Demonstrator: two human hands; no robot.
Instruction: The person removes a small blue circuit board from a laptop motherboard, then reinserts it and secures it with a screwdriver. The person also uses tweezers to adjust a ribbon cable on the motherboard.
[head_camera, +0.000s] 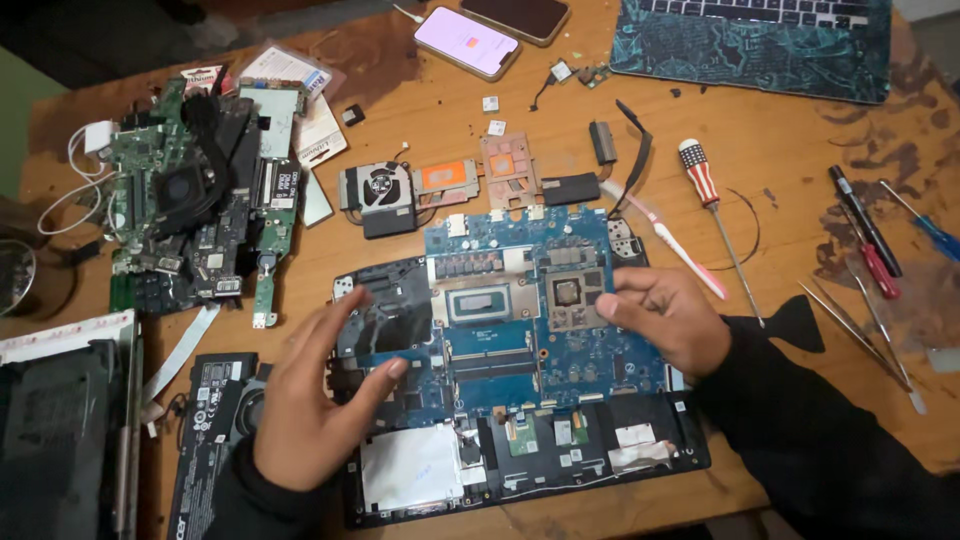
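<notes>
A blue laptop motherboard lies in an open black laptop base at the middle of the wooden table. My left hand holds the board's left edge, thumb on top near a memory slot. Pinching the board's right side beside the bare graphics chip is my right hand. A fan with copper heat pipes lies just beyond the board.
A pile of green circuit boards sits at the left. Two phones and a laptop lie at the far edge. A striped screwdriver, a white-and-pink toothbrush, tweezers and pens rest to the right. A black battery lies front left.
</notes>
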